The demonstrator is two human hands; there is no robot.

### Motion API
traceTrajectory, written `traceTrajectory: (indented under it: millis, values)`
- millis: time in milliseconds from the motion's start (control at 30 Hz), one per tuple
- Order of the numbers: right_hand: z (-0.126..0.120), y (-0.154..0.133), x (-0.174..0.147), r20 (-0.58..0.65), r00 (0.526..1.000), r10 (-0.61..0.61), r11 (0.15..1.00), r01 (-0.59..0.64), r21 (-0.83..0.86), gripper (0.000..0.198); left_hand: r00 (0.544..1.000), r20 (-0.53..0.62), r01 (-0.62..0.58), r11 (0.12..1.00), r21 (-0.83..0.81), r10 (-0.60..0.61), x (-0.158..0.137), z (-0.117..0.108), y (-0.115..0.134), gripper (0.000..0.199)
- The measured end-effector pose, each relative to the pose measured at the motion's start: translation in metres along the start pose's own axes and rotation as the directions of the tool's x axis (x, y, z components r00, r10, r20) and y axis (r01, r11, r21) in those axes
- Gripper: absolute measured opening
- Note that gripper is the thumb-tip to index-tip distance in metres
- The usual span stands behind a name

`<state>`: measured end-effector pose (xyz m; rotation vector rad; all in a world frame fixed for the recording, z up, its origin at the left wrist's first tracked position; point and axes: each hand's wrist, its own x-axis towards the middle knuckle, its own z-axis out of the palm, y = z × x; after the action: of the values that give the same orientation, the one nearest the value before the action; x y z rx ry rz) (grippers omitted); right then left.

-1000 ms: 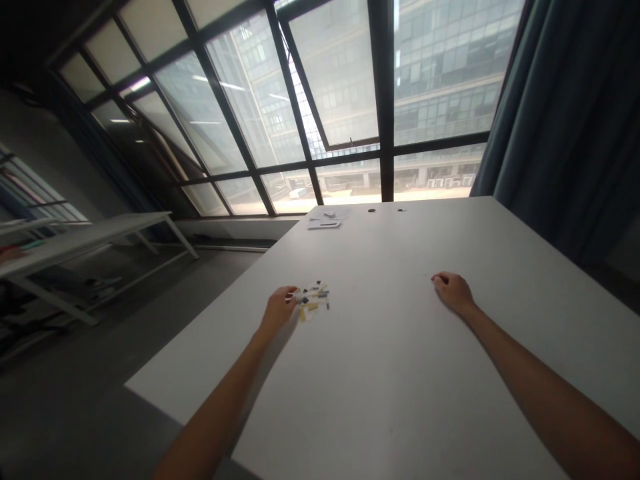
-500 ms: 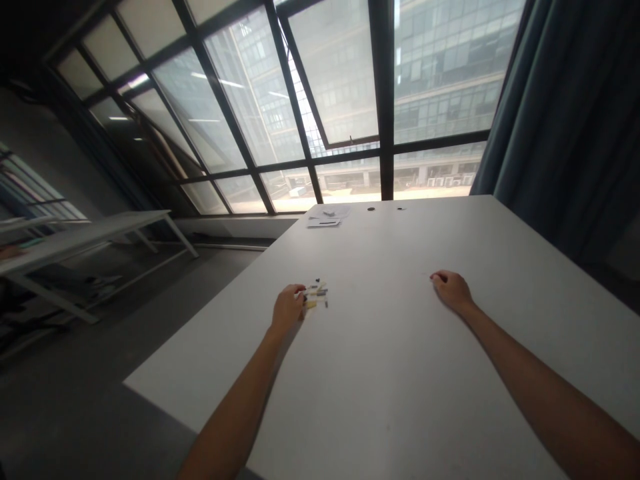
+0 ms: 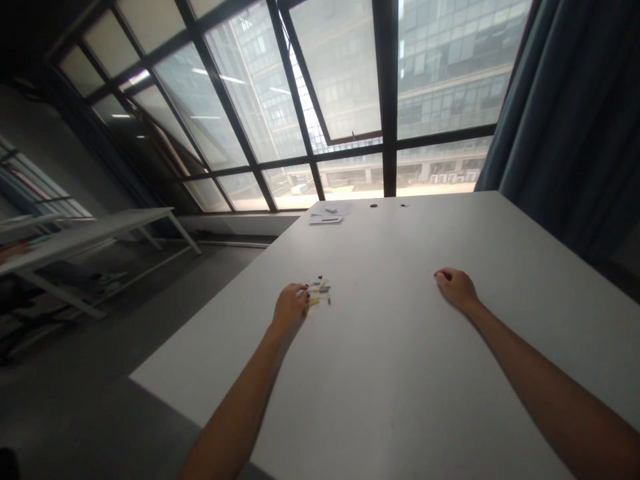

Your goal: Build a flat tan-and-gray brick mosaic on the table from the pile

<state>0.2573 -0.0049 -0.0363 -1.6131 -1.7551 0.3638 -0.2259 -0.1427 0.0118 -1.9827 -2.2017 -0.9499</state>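
Note:
My left hand [image 3: 291, 307] lies on the white table [image 3: 380, 347] with its fingers curled inward, at the left side of a small cluster of grey, yellow and pale pieces [image 3: 324, 291]. The fingertips reach the cluster's edge; what is between them, if anything, is too small to make out. One dark bit [image 3: 320, 277] lies just beyond the cluster. Well to the right, my right hand [image 3: 457, 289] rests on the tabletop with fingers curled closed. Its thumb and forefinger are together, and their contents, if any, cannot be seen.
Papers [image 3: 327, 217] with a dark slim item lie at the table's far left corner. Two small dark round spots [image 3: 373, 206] are near the far edge. Another white table [image 3: 95, 233] stands to the left, with part of a person beside it. A blue curtain [image 3: 560, 133] hangs at right.
The view has shifted slightly, moving the table and both hands a little in the picture. My left fingers have shifted slightly at the cluster. My right hand stays closed in about the same place.

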Motion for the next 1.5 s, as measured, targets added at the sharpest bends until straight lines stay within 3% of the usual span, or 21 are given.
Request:
traceTrajectory:
  millis: [100,367,667,867,933,1067,1200,1333,1500]
  values:
    - [0.000,0.000,0.000,-0.001,1.000,0.000,1.000,0.000,0.001,0.032,1.000,0.004,0.014,1.000,-0.014,-0.014,0.000,-0.005,-0.003,0.029]
    - [-0.001,0.000,-0.001,-0.001,1.000,0.009,1.000,-0.009,-0.001,0.031,0.975,0.162,-0.147,0.988,-0.048,0.153,-0.005,0.005,0.005,0.019]
    - [0.001,-0.001,0.000,-0.002,1.000,0.007,1.000,-0.007,-0.016,0.032,0.990,0.066,-0.122,0.992,-0.028,0.123,-0.003,0.008,0.002,0.024]
    - [0.000,-0.003,-0.001,0.008,1.000,0.008,1.000,-0.008,-0.015,0.032,0.990,0.023,-0.135,0.988,-0.072,0.137,-0.004,0.013,0.015,0.029]
    - [-0.001,-0.004,-0.001,0.007,1.000,0.012,1.000,-0.012,-0.011,0.032,0.996,-0.004,-0.094,0.989,-0.113,0.094,-0.003,0.014,0.015,0.031]
    - [-0.001,-0.005,-0.001,0.012,1.000,0.015,1.000,-0.015,-0.013,0.031,0.986,-0.109,0.097,0.962,-0.254,-0.128,0.002,0.006,0.004,0.036]
    - [-0.001,-0.006,-0.001,0.018,1.000,0.013,1.000,-0.012,-0.026,0.031,0.962,-0.044,0.247,0.925,-0.288,-0.271,0.005,-0.012,-0.012,0.042]
    - [-0.002,-0.007,-0.002,0.022,1.000,0.008,0.999,-0.007,-0.039,0.031,0.940,-0.064,0.313,0.924,-0.221,-0.334,0.006,-0.026,-0.022,0.042]
    - [-0.003,-0.008,-0.002,0.029,1.000,0.008,0.999,-0.007,-0.042,0.031,0.941,-0.080,0.305,0.929,-0.211,-0.328,0.006,-0.025,-0.024,0.042]
